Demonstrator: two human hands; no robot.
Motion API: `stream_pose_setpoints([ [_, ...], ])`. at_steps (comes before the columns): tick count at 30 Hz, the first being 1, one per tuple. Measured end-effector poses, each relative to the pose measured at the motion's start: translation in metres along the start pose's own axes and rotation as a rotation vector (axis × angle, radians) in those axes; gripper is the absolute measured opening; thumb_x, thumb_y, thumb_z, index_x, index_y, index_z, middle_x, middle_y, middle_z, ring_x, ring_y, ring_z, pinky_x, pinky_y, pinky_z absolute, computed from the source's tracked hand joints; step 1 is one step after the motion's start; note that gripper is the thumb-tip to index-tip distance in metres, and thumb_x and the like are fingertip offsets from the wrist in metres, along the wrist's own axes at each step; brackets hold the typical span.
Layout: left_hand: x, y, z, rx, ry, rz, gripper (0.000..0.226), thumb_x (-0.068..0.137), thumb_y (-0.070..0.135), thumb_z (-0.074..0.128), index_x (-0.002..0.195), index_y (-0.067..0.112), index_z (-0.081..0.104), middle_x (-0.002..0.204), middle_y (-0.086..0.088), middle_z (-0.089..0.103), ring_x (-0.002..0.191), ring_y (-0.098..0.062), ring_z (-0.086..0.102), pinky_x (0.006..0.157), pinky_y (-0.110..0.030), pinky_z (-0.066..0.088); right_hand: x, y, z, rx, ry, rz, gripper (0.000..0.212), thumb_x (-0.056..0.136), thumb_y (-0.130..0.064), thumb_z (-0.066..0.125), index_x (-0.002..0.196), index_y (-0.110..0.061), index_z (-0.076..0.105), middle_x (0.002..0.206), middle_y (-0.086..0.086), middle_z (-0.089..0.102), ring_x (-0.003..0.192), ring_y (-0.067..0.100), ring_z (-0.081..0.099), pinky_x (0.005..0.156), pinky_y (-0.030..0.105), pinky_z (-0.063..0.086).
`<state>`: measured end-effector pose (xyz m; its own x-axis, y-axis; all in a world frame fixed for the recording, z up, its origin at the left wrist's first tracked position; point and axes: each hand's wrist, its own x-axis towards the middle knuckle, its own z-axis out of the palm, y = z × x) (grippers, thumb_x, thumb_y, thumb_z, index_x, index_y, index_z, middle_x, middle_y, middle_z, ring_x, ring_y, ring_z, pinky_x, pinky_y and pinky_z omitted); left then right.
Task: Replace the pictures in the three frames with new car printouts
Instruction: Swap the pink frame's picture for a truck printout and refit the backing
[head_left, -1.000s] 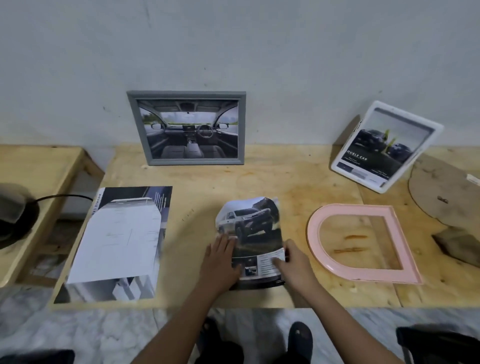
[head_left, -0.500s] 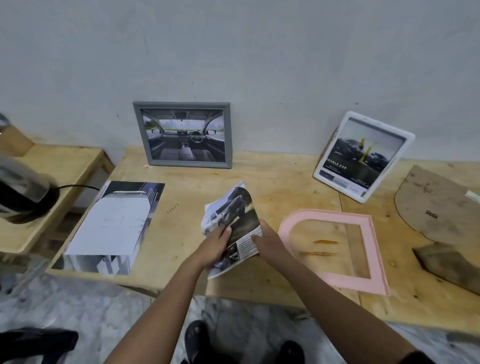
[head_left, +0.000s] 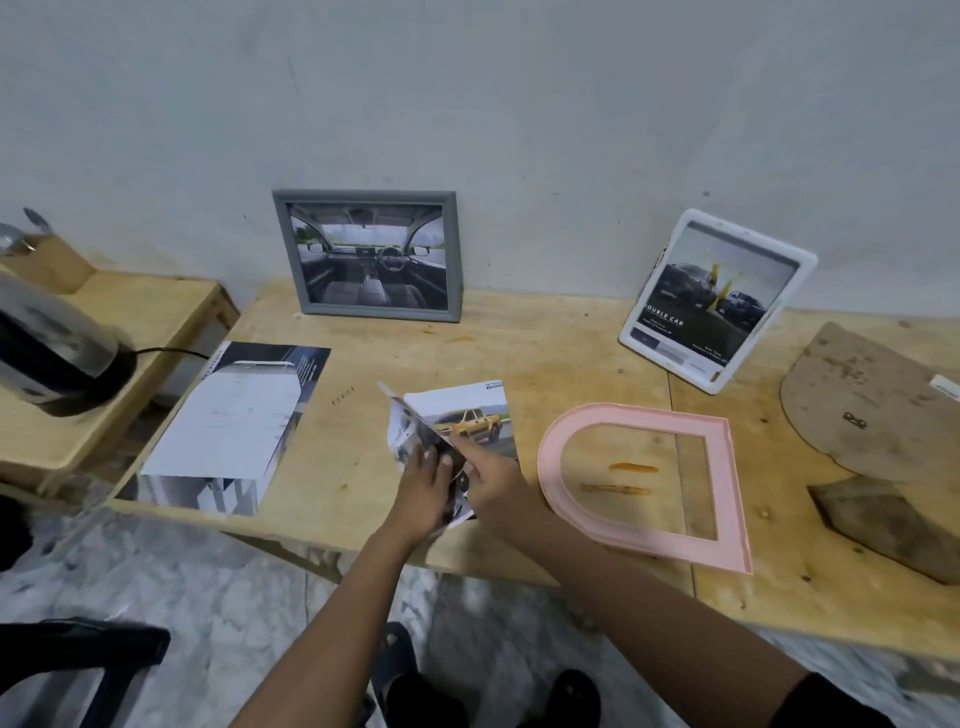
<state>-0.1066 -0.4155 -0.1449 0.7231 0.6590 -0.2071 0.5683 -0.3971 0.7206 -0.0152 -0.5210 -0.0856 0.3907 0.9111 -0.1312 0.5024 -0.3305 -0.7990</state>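
Lower part of the grey-truck sheet (head_left: 402, 441) hidden under both hands; print too creased and tilted to read. Far left, a blurred dark-and-metal appliance (head_left: 52, 343) on a side table (head_left: 156, 312), cropped by the edge, type uncertain. Far right, brown backing board (head_left: 872, 405) and dark block (head_left: 893, 525), both cut off. Left hand (head_left: 423, 491) clamped on the grey-truck sheet, fingers curled over its edge, sheet raised and peeled leftward. Right hand (head_left: 496, 480) touching the left, index finger stretched onto the yellow-truck printout (head_left: 470, 415); other fingers tucked out of sight, so cannot tell whether pinching or only pressing. Yellow-truck printout just beyond the fingertips, near edge under the hands, resting on or low over the table (head_left: 519, 353), unclear which. To its left, the printout stack (head_left: 234, 426); to its right, the pink frame (head_left: 727, 493) lying flat, table wood showing through. At the back, grey frame (head_left: 379, 310) and white frame (head_left: 753, 239) propped against the wall, each with a car picture. Half a second ago: one folded bundle between both hands, grey truck outward. Now spread open, yellow truck exposed.
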Motion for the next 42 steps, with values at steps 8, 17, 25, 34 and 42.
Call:
stream_pose_setpoints([
  [8, -0.019, 0.136, -0.042, -1.482, 0.146, 0.004, 0.041, 0.097, 0.039, 0.028, 0.105, 0.014, 0.060, 0.096, -0.009, 0.067, 0.084, -0.021, 0.063, 0.068, -0.033, 0.055, -0.057, 0.010, -0.091, -0.242, 0.269, -0.461, 0.052, 0.090, 0.004, 0.036, 0.138, -0.015, 0.041, 0.144, 0.001, 0.041, 0.137, 0.014, 0.035, 0.115, 0.033, 0.027],
  [17, -0.006, 0.136, 0.052, -0.935, -0.054, -0.166, 0.021, 0.093, 0.018, 0.054, 0.114, 0.018, 0.053, 0.111, -0.009, 0.067, 0.097, -0.025, 0.067, 0.073, -0.035, 0.059, -0.124, 0.143, -0.128, -0.648, 0.123, -0.181, 0.079, 0.075, -0.001, 0.067, 0.140, -0.032, 0.035, 0.149, -0.008, 0.032, 0.139, 0.021, 0.027, 0.104, 0.046, 0.036],
  [25, -0.001, 0.097, 0.107, -0.140, -0.001, -0.080, 0.065, 0.081, 0.015, 0.066, 0.137, 0.013, 0.033, 0.135, -0.008, 0.033, 0.126, -0.022, 0.033, 0.099, -0.032, 0.039, -0.139, 0.178, -0.104, -0.590, 0.005, 0.096, 0.044, 0.084, -0.029, 0.043, 0.126, -0.036, 0.055, 0.145, -0.011, 0.041, 0.134, 0.017, 0.040, 0.104, 0.044, 0.035],
  [34, 0.021, 0.103, 0.116, 0.408, -0.333, 0.276, 0.062, 0.092, 0.040, 0.044, 0.147, 0.019, 0.022, 0.156, -0.001, 0.012, 0.144, -0.018, 0.004, 0.117, -0.033, 0.009, -0.109, 0.174, -0.103, -0.619, 0.170, 0.272, 0.032, 0.079, -0.030, 0.062, 0.110, -0.026, 0.058, 0.107, -0.006, 0.054, 0.105, 0.019, 0.054, 0.080, 0.032, 0.045],
  [42, 0.039, 0.147, 0.133, 0.263, -0.237, 0.274, 0.043, 0.086, 0.019, 0.051, 0.127, 0.018, 0.040, 0.142, -0.003, 0.027, 0.133, -0.019, 0.021, 0.110, -0.028, 0.025, -0.108, 0.177, -0.143, -0.385, 0.295, 0.257, 0.022, 0.086, -0.023, 0.053, 0.106, -0.027, 0.063, 0.107, -0.010, 0.056, 0.103, 0.012, 0.054, 0.075, 0.028, 0.037],
])
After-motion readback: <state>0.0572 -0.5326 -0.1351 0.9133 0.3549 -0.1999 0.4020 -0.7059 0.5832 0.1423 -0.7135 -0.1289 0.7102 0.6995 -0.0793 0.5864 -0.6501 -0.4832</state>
